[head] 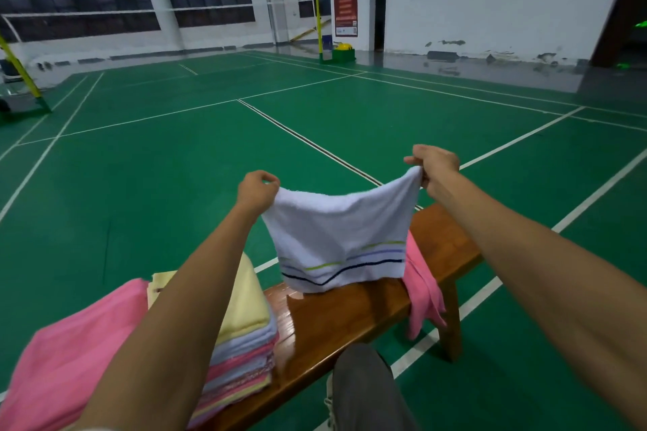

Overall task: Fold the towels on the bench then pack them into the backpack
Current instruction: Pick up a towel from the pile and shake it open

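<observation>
A white towel [341, 238] with green, blue and dark stripes hangs doubled over above the wooden bench [350, 311]. My left hand [257, 191] pinches its top left corner and my right hand [436, 166] pinches its top right corner. The towel's lower edge touches or nearly touches the bench top. A stack of folded towels [245, 343], yellow on top, sits on the bench under my left forearm. A pink cloth [420, 290] drapes over the bench's far edge behind the white towel. No backpack is in view.
A large pink item [70, 353] lies at the bench's left end. My knee in grey trousers [364, 385] is at the bottom centre. Green badminton court floor [175, 168] surrounds the bench, with net posts [319, 28] far behind.
</observation>
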